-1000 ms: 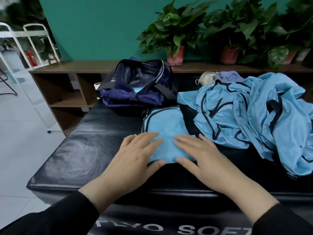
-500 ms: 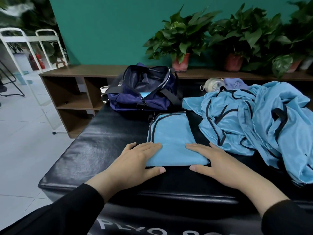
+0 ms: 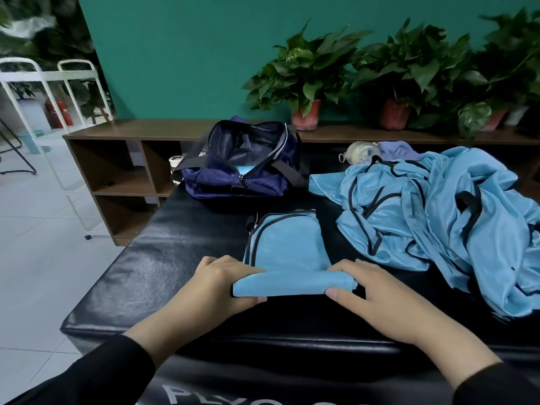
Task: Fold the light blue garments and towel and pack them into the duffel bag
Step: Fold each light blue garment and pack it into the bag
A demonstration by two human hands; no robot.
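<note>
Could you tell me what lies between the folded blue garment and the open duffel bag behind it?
In the head view, only bare black padded surface separates the folded garment from the duffel bag.

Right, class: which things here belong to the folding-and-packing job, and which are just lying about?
Job: folded garment, held by left hand and right hand; garment pile; duffel bag.

Lying about: potted plants, bottle, purple cloth, shelf.

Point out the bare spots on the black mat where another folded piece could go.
Bare mat lies left of the folded garment, below the duffel bag, up to the mat's left edge. The right side is crowded by the heap of blue garments.
</note>
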